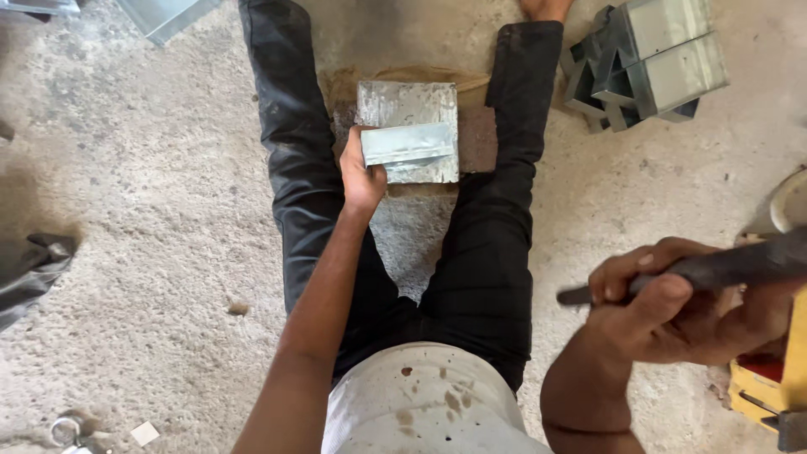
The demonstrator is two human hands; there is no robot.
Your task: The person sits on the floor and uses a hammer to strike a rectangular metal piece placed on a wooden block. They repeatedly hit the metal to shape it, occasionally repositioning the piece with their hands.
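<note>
Head view: left hand grasps a folded metal strip atop a steel block between the legs. Right hand clenches a dark tool handle, raised.

dark bar: far end cut off at right edge | yellow object: mostly out of frame

floor: rough grey concrete floor, gritty and pale, in flat daylight
1 o'clock: stack of folded sheet-metal pieces
9 o'clock: crumpled dark bag
11 o'clock: flat metal sheet at the edge
4 o'clock: yellow box
</note>
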